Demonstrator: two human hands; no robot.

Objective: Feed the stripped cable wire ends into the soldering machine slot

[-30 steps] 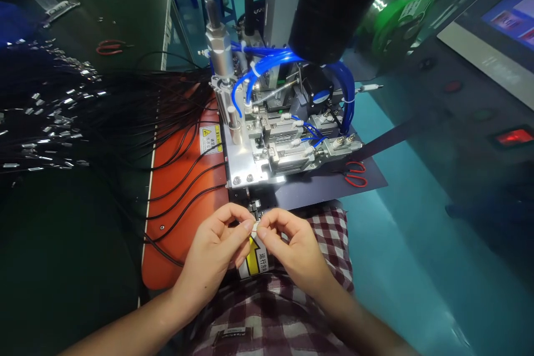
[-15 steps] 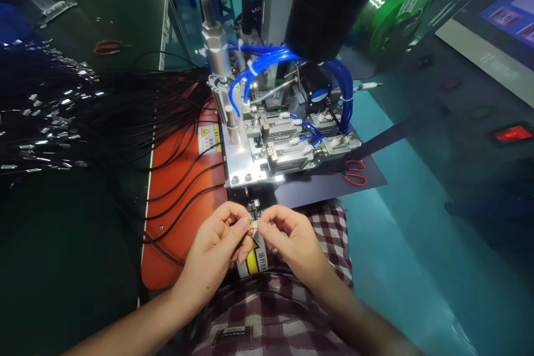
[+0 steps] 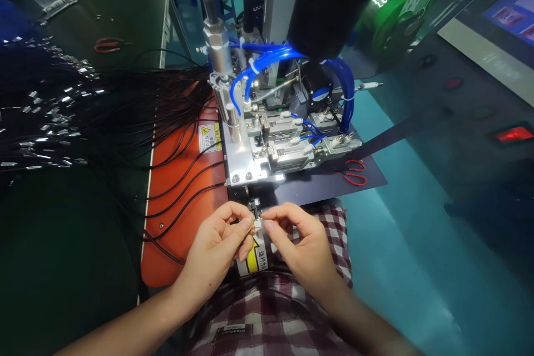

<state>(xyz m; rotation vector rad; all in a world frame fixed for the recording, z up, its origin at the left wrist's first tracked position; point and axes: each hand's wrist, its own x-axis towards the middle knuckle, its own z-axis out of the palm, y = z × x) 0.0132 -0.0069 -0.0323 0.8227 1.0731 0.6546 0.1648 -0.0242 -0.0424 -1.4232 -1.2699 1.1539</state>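
Observation:
Between its thumb and forefinger, my left hand [image 3: 227,236] pinches the end of a thin cable. A short red wire [image 3: 256,227] and a pale wire end [image 3: 258,219] stick out to the right. My right hand [image 3: 298,236] is bent close beside it, with thumb and forefinger at the tip of the pale wire. Their exact contact is too small to see clearly. Just beyond the fingers is a small dark fixture [image 3: 254,206] at the front of a metal machine [image 3: 246,158]. Under the hands lies a yellow and white label [image 3: 252,261].
Black cables [image 3: 183,178] run across the orange surface [image 3: 175,245] from a large bundle with shiny ends [image 3: 37,105] at left. Red-handled snips [image 3: 354,172] lie right of the machine; red-handled pliers [image 3: 109,45] lie on the dark table. A green spool [image 3: 387,11] and screen panel stand at right.
My right hand has shifted slightly right and its thumb and forefinger have parted a little, showing more of the wire ends. My left hand keeps its pinch in nearly the same place.

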